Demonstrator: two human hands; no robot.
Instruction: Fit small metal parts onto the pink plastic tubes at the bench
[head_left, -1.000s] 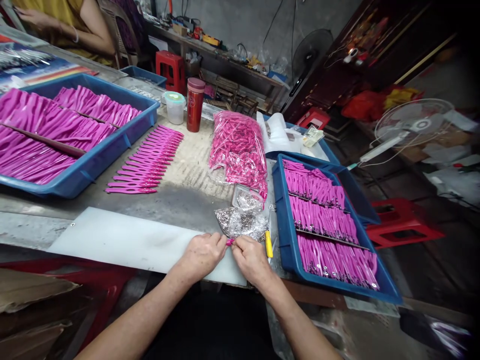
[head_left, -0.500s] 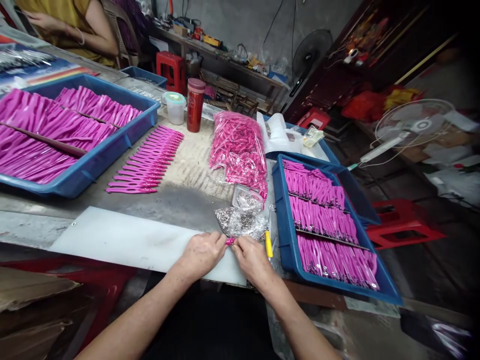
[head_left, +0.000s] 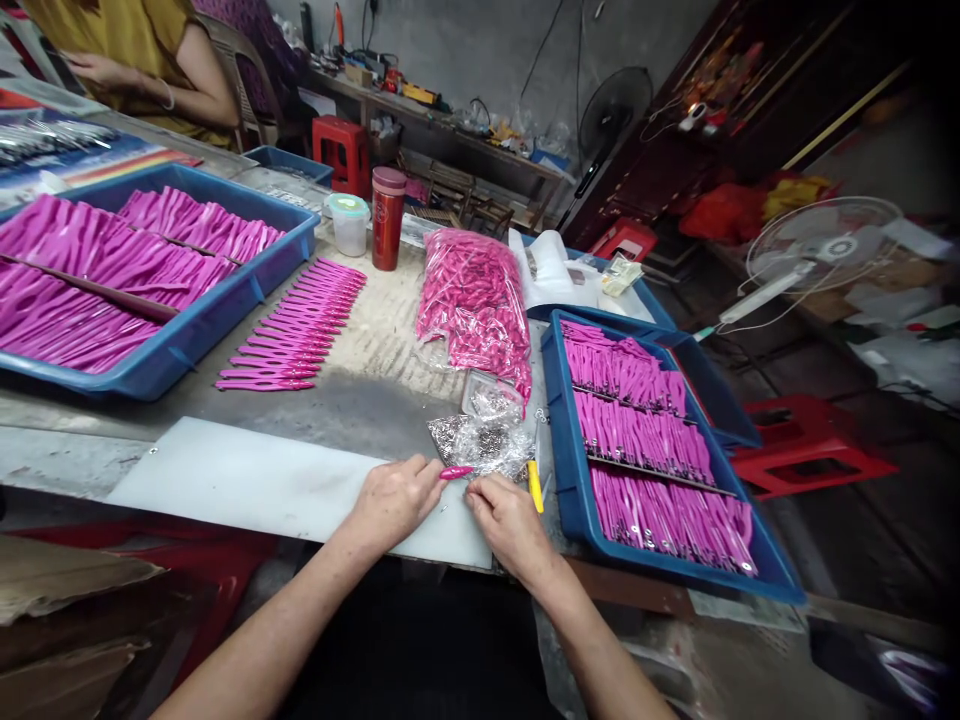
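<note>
My left hand (head_left: 399, 497) is closed on a slim pink plastic piece (head_left: 456, 472), whose darker, tapered end sticks out to the right past the fingertips. Just beside that end, my right hand (head_left: 504, 512) has thumb and finger pinched together; what they hold, if anything, is too small to make out. Both hands are over the right end of a white board (head_left: 262, 478). A tiny metal bit (head_left: 443, 508) lies on the board between them. Behind the hands, an open clear bag of small metal parts (head_left: 487, 437) rests on the table.
A row of pink pieces (head_left: 300, 325) lies left of a clear bag of pink parts (head_left: 476, 290). Blue trays of pink pieces stand at left (head_left: 289, 255) and right (head_left: 559, 430). A yellow-handled tool (head_left: 535, 487), red tumbler (head_left: 388, 225) and lidded tub (head_left: 349, 225) are near. A person (head_left: 150, 70) sits far left.
My hands have moved slightly apart. The right fingers have come off the pink piece, baring its tapered end, while the left keeps hold. A tiny metal bit now shows on the board.
</note>
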